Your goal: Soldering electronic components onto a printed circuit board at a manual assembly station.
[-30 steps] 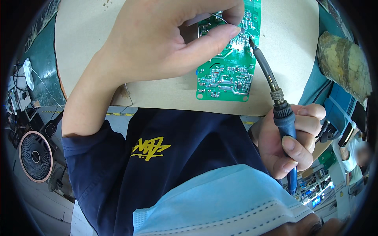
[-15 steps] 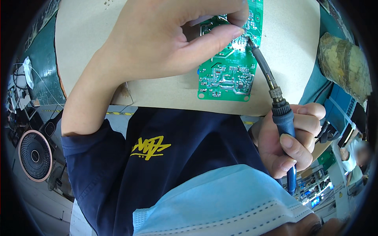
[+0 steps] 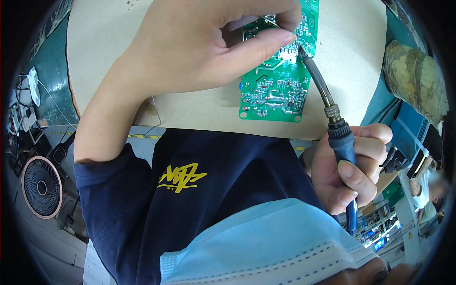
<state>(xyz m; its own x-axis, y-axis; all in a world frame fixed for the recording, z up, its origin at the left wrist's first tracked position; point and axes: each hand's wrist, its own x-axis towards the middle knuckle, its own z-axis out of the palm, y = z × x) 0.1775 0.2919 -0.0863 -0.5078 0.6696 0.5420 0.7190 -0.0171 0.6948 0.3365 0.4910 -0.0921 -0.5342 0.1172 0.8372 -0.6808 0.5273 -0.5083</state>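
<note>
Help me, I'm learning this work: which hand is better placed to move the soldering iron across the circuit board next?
Probably the right hand: it grips the soldering iron, with its tip at the circuit board. The left hand, over the board, seems busy pinching a thin wire.

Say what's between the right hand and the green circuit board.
Head view: the front of the soldering iron, with the tan work mat beneath.

Over the last sec., circuit board (image 3: pixel 275 78) has been shifted sl. to the R beneath L hand (image 3: pixel 199 52), whose pinch has been moved the same way. Soldering iron (image 3: pixel 322 87) in R hand (image 3: pixel 365 162) has been nudged sl. twd. the pinch, so the gap betw. L thumb (image 3: pixel 273 42) and iron tip (image 3: pixel 301 49) has been narrowed. Wire (image 3: pixel 270 21) prob. carried along too; poorly seen btwn. fingers.
</note>
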